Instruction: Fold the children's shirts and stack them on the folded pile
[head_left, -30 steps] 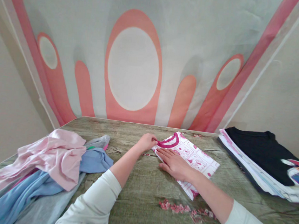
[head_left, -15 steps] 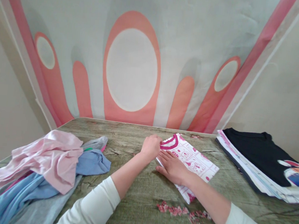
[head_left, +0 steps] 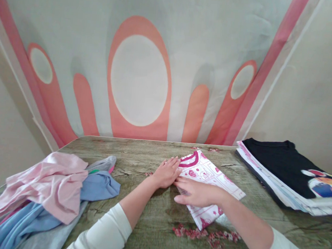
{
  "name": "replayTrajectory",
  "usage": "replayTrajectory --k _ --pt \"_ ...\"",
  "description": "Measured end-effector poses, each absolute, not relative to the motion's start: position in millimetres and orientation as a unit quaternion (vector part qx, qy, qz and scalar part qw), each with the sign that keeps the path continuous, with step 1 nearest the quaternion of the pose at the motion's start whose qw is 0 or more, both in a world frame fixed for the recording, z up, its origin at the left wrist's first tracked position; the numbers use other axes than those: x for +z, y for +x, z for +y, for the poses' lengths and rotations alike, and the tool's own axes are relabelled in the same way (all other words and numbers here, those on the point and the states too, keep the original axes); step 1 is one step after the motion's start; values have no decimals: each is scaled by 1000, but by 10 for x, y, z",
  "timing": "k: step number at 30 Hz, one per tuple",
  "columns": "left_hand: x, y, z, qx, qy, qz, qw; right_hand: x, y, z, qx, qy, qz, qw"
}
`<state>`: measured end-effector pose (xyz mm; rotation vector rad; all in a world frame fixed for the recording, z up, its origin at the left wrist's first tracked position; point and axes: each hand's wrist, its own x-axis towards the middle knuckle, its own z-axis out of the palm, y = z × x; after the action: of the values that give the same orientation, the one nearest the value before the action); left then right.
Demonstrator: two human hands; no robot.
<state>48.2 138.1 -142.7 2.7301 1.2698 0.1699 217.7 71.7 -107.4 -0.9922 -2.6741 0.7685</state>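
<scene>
A white shirt with pink prints and a dark pink collar [head_left: 207,179] lies folded flat on the wood-patterned table [head_left: 141,224], its collar toward the far side. At the shirt's left edge, by the collar, rests my left hand [head_left: 167,172], palm down with fingers stretched out. My right hand [head_left: 196,192] lies over the shirt's left middle part, fingers extended toward my left hand and thumb apart. Neither hand grips anything. The two hands nearly meet at the fingertips.
To the left lies a loose heap of clothes: a pink garment [head_left: 52,176], a blue garment [head_left: 100,184] and grey pieces. A stack of folded clothes topped by a black T-shirt [head_left: 279,166] stands at the right. Behind the table rises a wall covering [head_left: 188,44].
My left hand has gone from closed fingers at the shirt's edge to lying flat with fingers extended. My right hand has stayed on the shirt. The view has shifted slightly.
</scene>
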Motion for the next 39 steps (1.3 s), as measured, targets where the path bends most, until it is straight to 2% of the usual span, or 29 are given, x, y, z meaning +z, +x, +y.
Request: replayTrajectory --k 3,6,9,14,20,25,29,35,39 --pt "-1438 478 1383 64 906 416 33 -1025 2412 873 280 -355 -883 128" --pt "-1460 477 1402 71 888 455 24 -1229 2587 1073 161 -492 -831 204" --pt "-1470 426 1462 54 864 499 33 -1499 2689 1210 94 -556 -811 159" --pt "-1418 258 1542 21 829 557 40 -1640 2726 1232 68 -570 -813 101" --pt "-1365 421 1348 88 840 535 -21 -1657 2697 1236 49 -589 -800 100" --pt "-1464 647 1214 70 886 459 10 -1684 2612 1226 43 -620 -777 99" --pt "-1474 543 1321 53 887 459 18 -1655 2465 1094 56 -649 -751 112" --pt "-1447 331 1507 41 883 466 31 -1581 2379 789 118 -545 -811 175" --pt "-1392 321 1472 40 874 484 0 -1569 2439 713 130 -463 -855 191"
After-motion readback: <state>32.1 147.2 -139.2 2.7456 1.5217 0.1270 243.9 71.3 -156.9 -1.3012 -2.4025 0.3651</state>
